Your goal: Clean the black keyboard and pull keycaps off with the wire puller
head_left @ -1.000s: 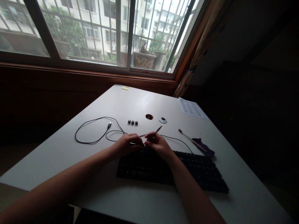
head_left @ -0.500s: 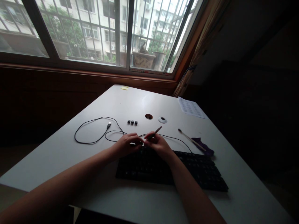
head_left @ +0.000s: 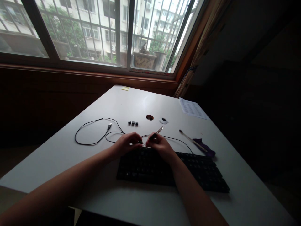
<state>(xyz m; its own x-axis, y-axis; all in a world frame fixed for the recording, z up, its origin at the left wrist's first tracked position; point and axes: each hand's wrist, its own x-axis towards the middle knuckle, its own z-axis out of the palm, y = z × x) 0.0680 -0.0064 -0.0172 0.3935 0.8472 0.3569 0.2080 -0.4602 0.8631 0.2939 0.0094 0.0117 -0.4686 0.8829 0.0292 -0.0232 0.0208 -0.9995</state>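
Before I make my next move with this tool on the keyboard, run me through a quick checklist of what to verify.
1. Grip on the thin tool: ok, pinched in the right hand, free end angled up toward the window.
2. Keyboard steadied: ok, the left hand rests at its back edge.
3. Power: ok, the USB plug lies loose on the table.
4. Keycaps: ok, three in a row beyond the hands, far from any edge.
5. Brush and purple cloth: ok, lying right of the hands.
6. What sits under the fingertips: cannot tell, too dark.
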